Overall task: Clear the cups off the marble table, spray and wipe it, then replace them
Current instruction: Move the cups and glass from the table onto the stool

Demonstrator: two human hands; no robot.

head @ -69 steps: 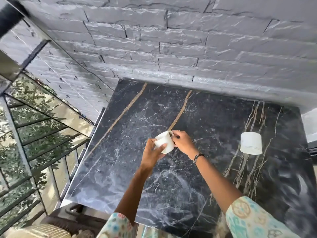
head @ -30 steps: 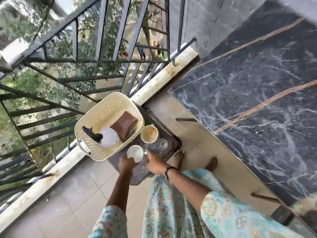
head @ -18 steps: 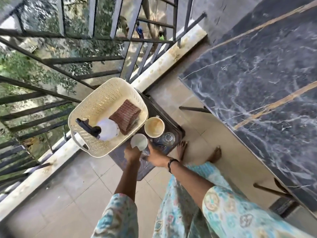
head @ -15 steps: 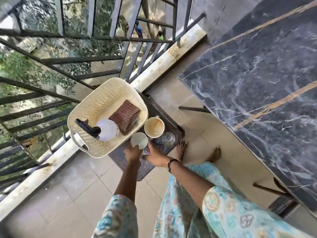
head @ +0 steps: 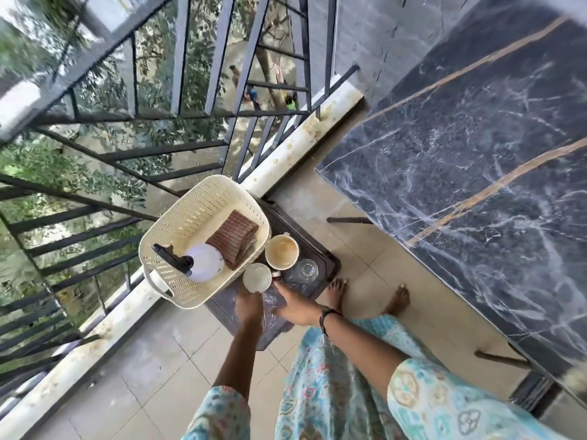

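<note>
A small white cup (head: 257,277) stands on a low dark stool (head: 236,309) beside the marble table (head: 476,147). My left hand (head: 248,306) grips the cup's near side. My right hand (head: 293,304) reaches in from the right, its fingertips at the cup's handle. A larger cream cup (head: 282,251) and a clear glass (head: 303,270) stand just behind on the same stool. No cup shows on the visible part of the marble top.
A cream perforated basket (head: 187,204) on the stool's left holds a white spray bottle (head: 203,262) and a folded brown cloth (head: 233,239). A metal railing (head: 178,150) and ledge run along the left. My bare feet (head: 336,290) stand on the tiled floor by the table's legs.
I carried the white cup from the marble table down to the stool. Over the last half second both hands have stayed on it almost without moving.
</note>
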